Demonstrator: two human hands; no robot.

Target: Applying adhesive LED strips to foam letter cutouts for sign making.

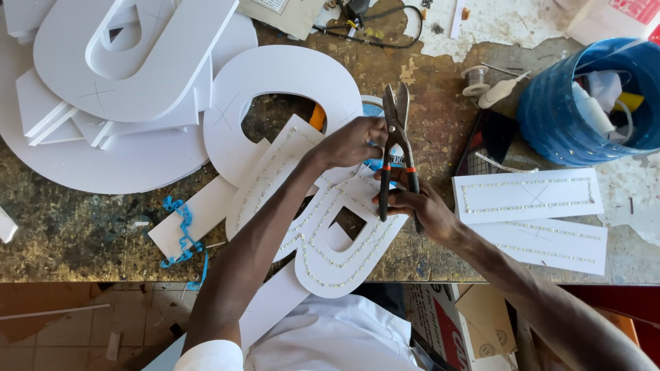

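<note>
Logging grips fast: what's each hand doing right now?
Left hand: closed, pinching something small by the snips' blades.
Right hand: closed on the tin snips handles.

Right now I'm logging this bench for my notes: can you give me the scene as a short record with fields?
Right hand: grips the snips by their handles
Left hand: pinches something small beside the blades; unclear what
Under hands: white letter panel studded with small lights
Right side: two white strips, blue bucket
Left side: stacked white letters
Surface: worn workbench

Blue bucket (591,103) cut off at right edge, snips' (397,148) jaw tips blurred, hands (354,141) covering blue piece
</note>
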